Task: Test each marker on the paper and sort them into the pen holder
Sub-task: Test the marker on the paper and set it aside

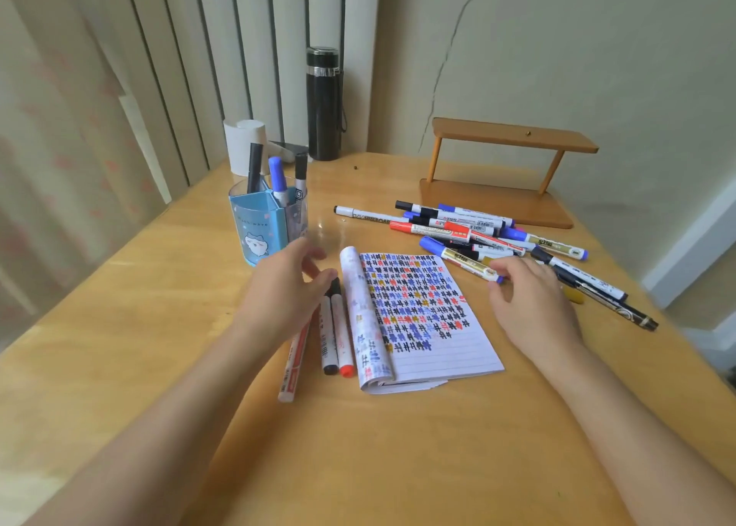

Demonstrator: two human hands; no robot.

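The gold-barrelled marker with a blue cap [462,260] lies at the near edge of the loose pile of markers [478,226] towards the wooden table's [159,306] right edge. Its near end sits at the curled fingertips of the right hand [531,300]; whether they pinch it, I cannot tell. The left hand [286,282], blurred, fingers loosely spread and holding nothing, hovers between the blue plastic pen holder [259,226] and the scribbled lined notebook [418,310].

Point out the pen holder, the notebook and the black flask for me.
pen holder [255,234], head view, blue front wall.
notebook [446,350], head view, blank lined area.
black flask [323,115], head view, middle of body.
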